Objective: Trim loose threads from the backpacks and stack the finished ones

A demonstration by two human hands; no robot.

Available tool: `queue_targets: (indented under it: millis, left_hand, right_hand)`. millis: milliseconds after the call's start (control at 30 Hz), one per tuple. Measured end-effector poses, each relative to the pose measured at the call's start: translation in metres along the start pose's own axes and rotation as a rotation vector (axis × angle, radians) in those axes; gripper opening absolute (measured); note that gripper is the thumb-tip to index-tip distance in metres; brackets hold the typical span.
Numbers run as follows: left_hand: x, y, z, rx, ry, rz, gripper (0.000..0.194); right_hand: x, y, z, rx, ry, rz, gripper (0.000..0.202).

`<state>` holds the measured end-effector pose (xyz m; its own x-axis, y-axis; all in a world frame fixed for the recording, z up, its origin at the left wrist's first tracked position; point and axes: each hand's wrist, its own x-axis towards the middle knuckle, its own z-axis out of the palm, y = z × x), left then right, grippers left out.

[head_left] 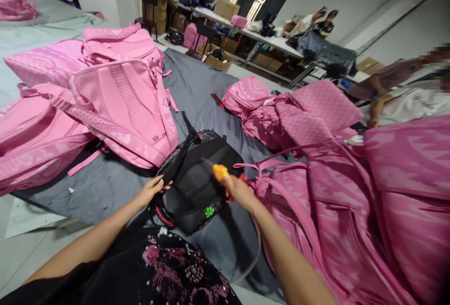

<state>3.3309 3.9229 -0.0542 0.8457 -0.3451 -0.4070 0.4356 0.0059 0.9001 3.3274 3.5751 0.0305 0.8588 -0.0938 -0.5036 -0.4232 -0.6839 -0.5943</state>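
Observation:
A black backpack [200,178] lies flat on the grey cloth in front of me, its padded side up, with a green mark near its lower edge. My left hand [154,190] grips the backpack's left edge, at a black strap. Over the right part of the backpack, my right hand [235,187] is closed around an orange-handled tool [220,172] with a thin tip pointing up and left. A thin clear hose hangs below that hand and curves down beside the backpack. The tool's tip is blurred.
Pink backpacks [137,108] are piled on the left. More pink backpacks [337,178] fill the right side, close to my right arm. Grey cloth [197,80] covers the table. Farther back are work tables, cardboard boxes [216,61] and several people.

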Motion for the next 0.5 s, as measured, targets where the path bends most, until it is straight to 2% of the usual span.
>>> queue_targets:
  millis: [67, 100, 133, 200, 233, 267, 333, 367, 467, 500]
  left_hand:
    - [0.006, 0.003, -0.001, -0.136, -0.011, -0.078, 0.079]
    - [0.009, 0.005, -0.002, -0.198, 0.001, -0.136, 0.076]
    - [0.013, 0.007, -0.003, -0.249, 0.021, -0.201, 0.072]
    - [0.02, 0.009, -0.004, -0.31, 0.068, -0.32, 0.067]
    - [0.023, 0.01, -0.004, -0.328, 0.085, -0.373, 0.067]
    - [0.025, 0.011, -0.005, -0.342, 0.092, -0.418, 0.067]
    - [0.03, 0.011, -0.007, -0.357, 0.099, -0.471, 0.067]
    - [0.031, 0.01, -0.007, -0.354, 0.104, -0.488, 0.067]
    - [0.034, 0.007, -0.008, -0.305, 0.123, -0.527, 0.071]
    - [0.035, 0.007, -0.008, -0.282, 0.126, -0.532, 0.072]
  right_hand:
    - [0.006, -0.005, -0.009, -0.087, 0.145, 0.059, 0.041]
    - [0.007, -0.009, -0.011, -0.101, 0.112, 0.057, 0.041]
    - [0.007, -0.012, -0.01, -0.085, -0.019, 0.031, 0.041]
    - [0.003, -0.02, -0.004, 0.002, -0.378, -0.039, 0.041]
    - [0.001, -0.025, -0.001, 0.03, -0.45, -0.057, 0.041]
    - [-0.002, -0.028, 0.002, 0.026, -0.416, -0.061, 0.04]
    - [-0.005, -0.036, 0.006, -0.009, -0.2, -0.052, 0.038]
    - [-0.005, -0.039, 0.007, -0.013, -0.178, -0.069, 0.039]
    - [-0.006, -0.047, 0.008, 0.032, -0.415, -0.177, 0.044]
    - [-0.006, -0.049, 0.009, 0.021, -0.385, -0.19, 0.046]
